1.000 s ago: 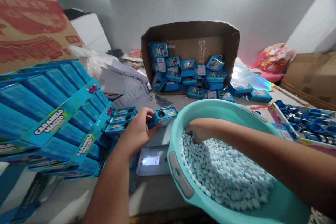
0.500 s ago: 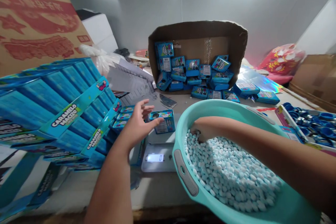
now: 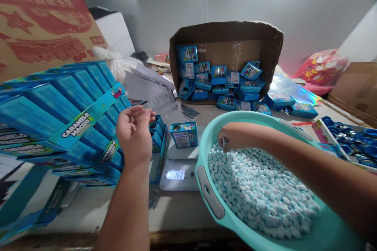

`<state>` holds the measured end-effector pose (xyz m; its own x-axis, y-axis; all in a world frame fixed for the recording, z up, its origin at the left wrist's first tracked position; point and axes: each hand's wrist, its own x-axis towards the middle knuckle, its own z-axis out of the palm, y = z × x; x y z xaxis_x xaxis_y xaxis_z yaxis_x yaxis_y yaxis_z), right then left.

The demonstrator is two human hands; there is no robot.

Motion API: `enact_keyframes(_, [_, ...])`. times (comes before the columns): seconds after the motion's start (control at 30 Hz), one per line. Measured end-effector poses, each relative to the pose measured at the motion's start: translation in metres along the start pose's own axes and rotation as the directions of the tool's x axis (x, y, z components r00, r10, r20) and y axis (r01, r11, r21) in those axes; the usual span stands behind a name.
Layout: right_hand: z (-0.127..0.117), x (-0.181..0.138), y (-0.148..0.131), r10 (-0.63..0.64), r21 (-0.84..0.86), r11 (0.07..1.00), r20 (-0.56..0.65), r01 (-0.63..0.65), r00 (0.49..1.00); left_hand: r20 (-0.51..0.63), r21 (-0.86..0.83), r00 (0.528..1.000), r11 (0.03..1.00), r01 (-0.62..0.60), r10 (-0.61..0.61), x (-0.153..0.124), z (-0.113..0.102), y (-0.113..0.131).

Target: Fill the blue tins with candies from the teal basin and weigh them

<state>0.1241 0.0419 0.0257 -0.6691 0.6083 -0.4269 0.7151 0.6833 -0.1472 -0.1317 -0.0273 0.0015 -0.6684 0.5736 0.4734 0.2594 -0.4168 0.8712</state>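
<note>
A small blue candy tin with a round hole in its top stands upright on a white digital scale whose display reads 160. My left hand hovers just left of the tin, palm up, fingers loosely curled, holding nothing. My right hand is inside a teal basin full of pale blue and white candies, lifted just above them with fingers closed on a few candies. Several open tins stand in a row beside my left hand.
Stacked blue "Caramelo Macizo" display cartons fill the left. A tipped cardboard box at the back spills several blue tins. Blue caps in a tray lie at the right, grey sheets behind the scale.
My left hand set the tin on the scale, let go and drew back to the left. The display went from 0 to 160. My right hand rose out of the candies.
</note>
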Motion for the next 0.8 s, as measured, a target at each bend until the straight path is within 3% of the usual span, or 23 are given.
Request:
enact_keyframes(0.13, [0.000,0.000,0.000,-0.007,0.015,1.000,-0.002,0.008,1.000,-0.015,-0.073,1.000,0.997,-0.004,0.003,-0.001,0.002,0.001])
enact_keyframes(0.43, [0.007,0.003,0.006,-0.046,0.036,0.998,-0.027,0.047,0.999,-0.036,-0.002,0.999,0.999,-0.034,0.034,-0.002,0.001,0.002])
enact_keyframes(0.67, [0.009,0.004,0.006,-0.064,0.029,0.997,-0.053,0.066,0.997,0.132,0.048,0.967,0.976,0.213,-0.217,0.001,0.003,-0.007])
enact_keyframes(0.8, [0.010,0.003,0.005,-0.057,0.028,0.998,-0.056,0.058,0.997,0.192,0.094,0.950,0.968,0.232,-0.246,-0.001,0.007,-0.012])
